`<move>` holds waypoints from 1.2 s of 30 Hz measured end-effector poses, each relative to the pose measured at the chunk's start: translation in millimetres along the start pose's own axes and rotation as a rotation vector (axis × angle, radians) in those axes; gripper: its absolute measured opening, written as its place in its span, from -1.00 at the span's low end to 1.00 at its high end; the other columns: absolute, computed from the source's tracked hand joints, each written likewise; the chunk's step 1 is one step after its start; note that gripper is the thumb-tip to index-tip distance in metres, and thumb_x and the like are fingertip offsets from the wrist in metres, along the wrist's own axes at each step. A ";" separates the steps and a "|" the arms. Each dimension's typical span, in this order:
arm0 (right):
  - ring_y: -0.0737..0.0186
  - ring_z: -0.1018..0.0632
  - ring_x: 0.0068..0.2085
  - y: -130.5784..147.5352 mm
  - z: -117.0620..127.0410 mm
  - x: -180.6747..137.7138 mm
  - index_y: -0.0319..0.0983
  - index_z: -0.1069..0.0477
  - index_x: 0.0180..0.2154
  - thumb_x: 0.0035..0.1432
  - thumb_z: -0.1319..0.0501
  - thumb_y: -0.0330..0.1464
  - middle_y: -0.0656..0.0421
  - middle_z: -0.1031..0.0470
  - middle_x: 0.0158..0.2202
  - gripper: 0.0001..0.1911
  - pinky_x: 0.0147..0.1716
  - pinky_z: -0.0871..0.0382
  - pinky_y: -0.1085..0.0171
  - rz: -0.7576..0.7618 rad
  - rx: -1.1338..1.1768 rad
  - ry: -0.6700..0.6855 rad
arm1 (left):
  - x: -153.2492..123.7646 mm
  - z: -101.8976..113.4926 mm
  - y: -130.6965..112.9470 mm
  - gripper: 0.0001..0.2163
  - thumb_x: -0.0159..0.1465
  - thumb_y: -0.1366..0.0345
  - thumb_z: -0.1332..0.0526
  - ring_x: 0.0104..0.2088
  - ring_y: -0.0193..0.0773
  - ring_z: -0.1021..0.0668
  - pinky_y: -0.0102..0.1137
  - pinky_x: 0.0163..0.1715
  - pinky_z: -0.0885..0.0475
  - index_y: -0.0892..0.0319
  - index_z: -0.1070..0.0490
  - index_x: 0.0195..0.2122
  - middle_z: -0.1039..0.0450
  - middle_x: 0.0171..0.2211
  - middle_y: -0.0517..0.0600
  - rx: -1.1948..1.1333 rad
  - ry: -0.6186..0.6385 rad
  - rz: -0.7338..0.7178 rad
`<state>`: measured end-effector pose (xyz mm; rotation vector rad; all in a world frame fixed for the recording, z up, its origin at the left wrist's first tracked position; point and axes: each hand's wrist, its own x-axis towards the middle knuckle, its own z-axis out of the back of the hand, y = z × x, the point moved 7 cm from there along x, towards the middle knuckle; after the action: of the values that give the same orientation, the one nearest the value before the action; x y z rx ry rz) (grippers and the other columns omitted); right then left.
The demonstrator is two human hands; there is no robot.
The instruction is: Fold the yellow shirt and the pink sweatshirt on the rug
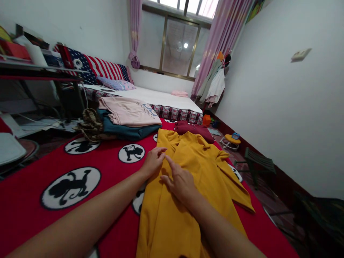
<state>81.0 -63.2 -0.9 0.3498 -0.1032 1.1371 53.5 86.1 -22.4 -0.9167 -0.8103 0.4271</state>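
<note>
A mustard-yellow garment (199,168) lies spread on a red blanket (107,168) printed with black-and-white monkey circles. My left hand (153,161) rests at the garment's left edge, its fingers curled and pinching the fabric. Just to its right, my right hand (179,181) lies on the yellow cloth with its fingers stretched out flat, the index finger pointing toward the left hand.
A stack of folded clothes (129,118), pink on teal, sits at the blanket's far left beside a patterned bundle (91,125). A dark red garment (193,129) lies beyond the yellow one. A second bed (161,98), a shelf (34,68), a small stool (232,140) and a green chair (256,163) surround.
</note>
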 end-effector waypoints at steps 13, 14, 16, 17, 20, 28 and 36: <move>0.37 -0.34 -0.53 -23.2 12.1 -8.6 -0.20 -0.20 -0.52 0.11 -0.13 -0.44 0.28 -0.28 -0.57 -0.82 -0.50 -0.10 0.36 -0.029 0.383 -0.439 | 127.6 -60.3 -39.4 -0.58 0.20 0.55 -0.11 -0.08 -0.20 -0.55 -0.40 -0.02 -0.40 0.19 -0.45 0.07 -0.50 -0.07 0.09 0.639 0.270 -0.295; 0.40 -0.30 -0.56 -28.1 17.0 -12.4 -0.19 -0.14 -0.54 0.09 -0.13 -0.45 0.31 -0.20 -0.60 -0.78 -0.52 -0.09 0.38 -0.030 0.468 -0.526 | 133.6 -64.8 -40.2 -0.55 0.17 0.56 -0.14 -0.09 -0.19 -0.54 -0.39 -0.03 -0.41 0.15 -0.45 0.08 -0.48 -0.06 0.08 0.655 0.298 -0.299; 0.43 -0.21 -0.60 -33.0 24.7 -19.0 -0.18 -0.06 -0.56 0.07 -0.12 -0.46 0.35 -0.09 -0.63 -0.74 -0.57 -0.06 0.39 0.003 0.592 -0.643 | 141.3 -73.9 -40.6 -0.49 0.11 0.55 -0.18 -0.11 -0.17 -0.54 -0.39 -0.08 -0.42 0.04 -0.45 0.09 -0.43 -0.03 0.05 0.717 0.375 -0.313; 0.45 -0.18 -0.61 -32.8 27.2 -21.0 -0.17 -0.05 -0.56 0.06 -0.12 -0.47 0.36 -0.06 -0.63 -0.73 -0.59 -0.04 0.40 0.033 0.635 -0.665 | 143.6 -78.6 -40.3 -0.47 0.09 0.53 -0.20 -0.12 -0.16 -0.54 -0.39 -0.12 -0.43 -0.01 -0.44 0.10 -0.40 -0.02 0.05 0.767 0.425 -0.323; 0.47 -0.14 -0.62 -27.8 31.2 -23.0 -0.17 -0.03 -0.55 0.03 -0.14 -0.50 0.37 -0.02 -0.62 -0.72 -0.61 0.00 0.41 0.112 0.710 -0.655 | 149.8 -90.8 -39.4 -0.41 0.06 0.46 -0.24 -0.11 -0.16 -0.53 -0.42 -0.17 -0.43 -0.09 -0.39 0.15 -0.34 0.02 0.03 0.933 0.569 -0.351; 0.45 -0.16 -0.60 -17.4 33.7 -23.5 -0.17 -0.04 -0.55 0.02 -0.14 -0.51 0.35 -0.06 -0.61 -0.72 -0.60 -0.03 0.38 0.205 0.741 -0.572 | 163.4 -112.8 -54.1 -0.43 -0.16 0.60 -0.23 -0.23 -0.20 -0.54 -0.50 -0.20 -0.38 0.03 -0.59 -0.11 -0.56 -0.27 -0.05 0.604 0.711 -0.287; 0.43 -0.15 -0.59 -9.5 35.8 -27.1 -0.16 -0.04 -0.54 0.03 -0.14 -0.52 0.34 -0.04 -0.59 -0.72 -0.58 0.00 0.34 0.305 0.714 -0.519 | 168.0 -99.7 -50.4 -0.72 -0.20 0.63 -0.17 -0.44 -0.22 -0.53 -0.46 -0.36 -0.36 0.17 -0.58 -0.56 -0.54 -0.55 -0.07 0.536 0.608 -0.283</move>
<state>81.5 -102.0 23.8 1.3000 -0.2099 1.3384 237.1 112.6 57.1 -0.3790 -0.2318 0.0876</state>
